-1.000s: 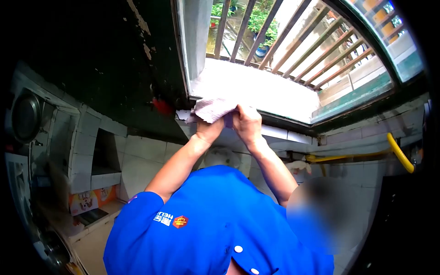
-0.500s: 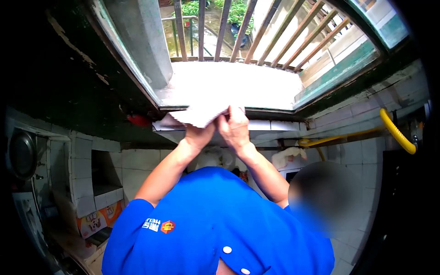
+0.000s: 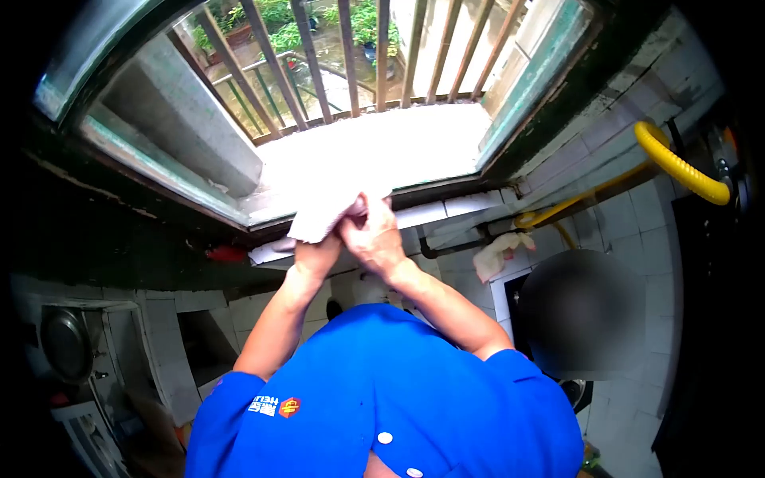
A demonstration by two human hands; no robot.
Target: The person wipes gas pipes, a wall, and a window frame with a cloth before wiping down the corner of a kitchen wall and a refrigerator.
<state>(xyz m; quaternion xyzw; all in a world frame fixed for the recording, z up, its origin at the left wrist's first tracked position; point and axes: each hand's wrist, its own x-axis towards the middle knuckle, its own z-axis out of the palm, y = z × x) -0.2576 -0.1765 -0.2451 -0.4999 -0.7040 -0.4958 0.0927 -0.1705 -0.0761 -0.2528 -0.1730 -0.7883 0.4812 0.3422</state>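
A pale, folded cloth (image 3: 320, 219) is held between both hands, just inside the bright window sill (image 3: 374, 151). My left hand (image 3: 317, 253) is under the cloth, which hides most of its fingers; they are wrapped against it. My right hand (image 3: 374, 235) pinches the cloth's right edge, with its fingers bent. The two hands are close together in front of the tiled ledge (image 3: 422, 213) below the window frame.
Upright bars (image 3: 347, 60) stand outside the open window. A yellow hose (image 3: 681, 167) curves along the right wall. Another whitish cloth (image 3: 498, 253) hangs by a dark pipe. A round metal lid (image 3: 67, 344) is at the far left, and a red object (image 3: 226, 253) lies left of the ledge.
The view has turned, so the window and bars sit further left and tilt differently. Both hands have moved left and a little lower in the picture, still holding the cloth.
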